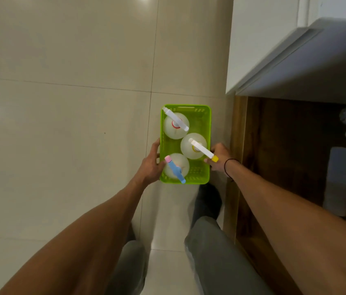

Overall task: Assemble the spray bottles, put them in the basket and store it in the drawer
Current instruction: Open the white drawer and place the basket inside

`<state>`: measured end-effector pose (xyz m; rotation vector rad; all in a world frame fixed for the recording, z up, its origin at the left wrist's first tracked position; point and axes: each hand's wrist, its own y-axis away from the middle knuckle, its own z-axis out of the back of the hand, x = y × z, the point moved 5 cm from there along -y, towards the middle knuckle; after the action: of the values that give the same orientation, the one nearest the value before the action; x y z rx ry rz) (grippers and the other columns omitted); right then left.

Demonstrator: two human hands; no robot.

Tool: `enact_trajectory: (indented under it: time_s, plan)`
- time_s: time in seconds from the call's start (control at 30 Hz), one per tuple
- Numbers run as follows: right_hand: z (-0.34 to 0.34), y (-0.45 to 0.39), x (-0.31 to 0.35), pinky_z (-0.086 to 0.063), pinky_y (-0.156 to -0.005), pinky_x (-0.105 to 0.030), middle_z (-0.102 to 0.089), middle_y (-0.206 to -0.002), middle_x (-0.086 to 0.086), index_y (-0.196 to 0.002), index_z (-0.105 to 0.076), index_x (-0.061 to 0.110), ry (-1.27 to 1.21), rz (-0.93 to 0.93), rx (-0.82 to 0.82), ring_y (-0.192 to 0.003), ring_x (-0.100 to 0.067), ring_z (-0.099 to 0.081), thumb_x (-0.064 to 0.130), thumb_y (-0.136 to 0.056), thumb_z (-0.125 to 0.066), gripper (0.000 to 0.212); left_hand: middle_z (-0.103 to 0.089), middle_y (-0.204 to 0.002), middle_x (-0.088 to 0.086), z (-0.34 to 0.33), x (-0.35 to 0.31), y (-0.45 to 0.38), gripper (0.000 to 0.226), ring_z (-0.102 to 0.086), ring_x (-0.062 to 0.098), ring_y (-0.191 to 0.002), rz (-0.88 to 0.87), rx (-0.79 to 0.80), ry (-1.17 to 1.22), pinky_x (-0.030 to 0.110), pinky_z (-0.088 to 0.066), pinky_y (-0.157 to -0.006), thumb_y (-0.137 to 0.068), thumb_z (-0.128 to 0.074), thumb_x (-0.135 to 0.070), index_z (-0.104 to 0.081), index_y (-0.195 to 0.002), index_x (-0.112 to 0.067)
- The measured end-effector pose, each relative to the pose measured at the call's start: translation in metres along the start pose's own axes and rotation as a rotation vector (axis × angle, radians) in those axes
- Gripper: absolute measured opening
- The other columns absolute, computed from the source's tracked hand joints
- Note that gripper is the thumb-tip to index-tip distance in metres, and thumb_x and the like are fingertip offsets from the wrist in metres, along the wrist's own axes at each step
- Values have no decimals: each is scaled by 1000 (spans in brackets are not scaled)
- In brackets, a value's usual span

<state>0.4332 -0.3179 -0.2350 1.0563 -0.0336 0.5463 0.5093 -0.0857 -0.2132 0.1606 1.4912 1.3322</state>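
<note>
Support: glossy cream tiled floor (61, 145), thin dark grout lines crossing near 12 o'clock of the basket.
Reflections: bright light spots on the tiles at 9 o'clock and at 12 o'clock, by the frame edges.
On the floor: the person's dark shoe (207, 201), at 6 o'clock of the green basket (201, 173); second foot mostly hidden behind the left arm.
Basket contact: seen from above; whether it touches the tiles cannot be told.
At 3 o'clock: open wooden drawer (284, 150), dark brown inside, beside the tiles under a white countertop (308, 67).
</note>
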Motion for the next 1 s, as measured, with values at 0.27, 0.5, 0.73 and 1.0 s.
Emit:
enact_trajectory:
  time_s: [0.27, 0.5, 0.73, 1.0]
  plan:
    - [29, 19, 1, -47, -97, -38, -60, -123, -19, -133, -58, -4, -222, -205, -82, -117, -30, -58, -2, -98, -52, 36, -59, -139, 19, 14, -17, 5, 89, -65, 35, -120, 173, -28, -29, 47, -58, -99, -95, -68, -5, -16, -166, -22]
    - [104, 76, 58, -39, -84, -25, -65, -125, -12, -134, -56, 21, -407, -154, -417, -101, -20, -51, -7, -92, -37, 54, -64, -131, 16, 66, -88, 44, 68, -65, 35, -114, 137, -169, -103, 38, -57, -82, -90, -47, 7, -42, -153, -18]
    - [177, 134, 117, -46, -84, -27, -64, -111, 0, -139, -52, 28, -522, -9, -521, -96, -14, -56, -7, -87, -37, 64, -67, -123, 12, 106, -194, 82, 56, -66, 30, -107, 9, -210, -71, 33, -52, -77, -91, -52, 2, -53, -144, -18]
    - [209, 176, 147, -44, -86, -30, -63, -127, -15, -129, -51, 13, -615, 11, -608, -117, -32, -61, 1, -95, -48, 36, -69, -120, 11, 93, -291, 112, 43, -68, 25, -101, -179, -144, -8, 29, -54, -78, -97, -50, -6, -59, -138, -18]
